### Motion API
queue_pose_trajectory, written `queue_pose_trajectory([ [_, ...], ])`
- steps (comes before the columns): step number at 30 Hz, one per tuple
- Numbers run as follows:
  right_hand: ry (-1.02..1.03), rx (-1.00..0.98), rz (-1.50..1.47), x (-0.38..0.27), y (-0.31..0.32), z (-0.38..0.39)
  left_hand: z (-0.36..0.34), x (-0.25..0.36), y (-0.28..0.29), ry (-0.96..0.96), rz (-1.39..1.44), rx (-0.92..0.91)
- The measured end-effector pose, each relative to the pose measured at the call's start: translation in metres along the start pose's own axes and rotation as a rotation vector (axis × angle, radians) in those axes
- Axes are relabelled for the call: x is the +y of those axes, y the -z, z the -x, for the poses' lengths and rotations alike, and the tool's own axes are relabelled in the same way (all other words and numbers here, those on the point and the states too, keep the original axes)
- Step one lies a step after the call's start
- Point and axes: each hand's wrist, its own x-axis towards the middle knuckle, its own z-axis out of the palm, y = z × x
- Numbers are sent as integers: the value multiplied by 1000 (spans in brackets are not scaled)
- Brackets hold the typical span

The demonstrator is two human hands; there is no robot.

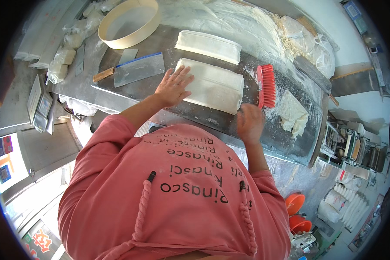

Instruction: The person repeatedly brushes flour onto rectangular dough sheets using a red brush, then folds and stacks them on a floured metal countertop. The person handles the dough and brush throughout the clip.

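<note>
A folded slab of pale dough (pixel 214 84) lies on the dark work board (pixel 195 113) in front of me. My left hand (pixel 173 88) rests on its left end, fingers stretched out and spread, palm down. Close to the slab's lower right corner is my right hand (pixel 250 122); its fingers are blurred, and I cannot see whether they touch the dough. Behind this slab lies a second, narrower folded dough strip (pixel 209 46). To the right of the slab stands a red bristle brush (pixel 266 86). Beyond the brush is a crumpled dough scrap (pixel 293 112).
A wide cleaver (pixel 139 70) with a wooden handle lies left of the dough. Behind it sits a round sieve (pixel 132 27). Loose flour (pixel 234 24) covers the far surface. A second blade (pixel 313 74) and plastic bags (pixel 325 54) are at the far right.
</note>
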Motion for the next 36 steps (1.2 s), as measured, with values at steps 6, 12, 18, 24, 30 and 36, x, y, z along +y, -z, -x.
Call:
queue_pose_trajectory([
  [6,-745,-200,350,27,3,14,-9,16,-15,-33,-5,0],
  [12,-858,-264,191,34,-11,13,-5,-7,-7,-26,64,25],
  [18,-831,-240,-896,-50,14,-15,23,-45,-13,-14,146,95],
  [24,-1037,-619,-1398,-119,-11,-40,15,-41,-13,-37,80,6],
  [30,-1359,-76,-1040,-50,37,19,25,-46,-13,-7,139,87],
  [36,-1099,-402,-1203,-118,8,-18,14,-45,-15,-183,159,81],
])
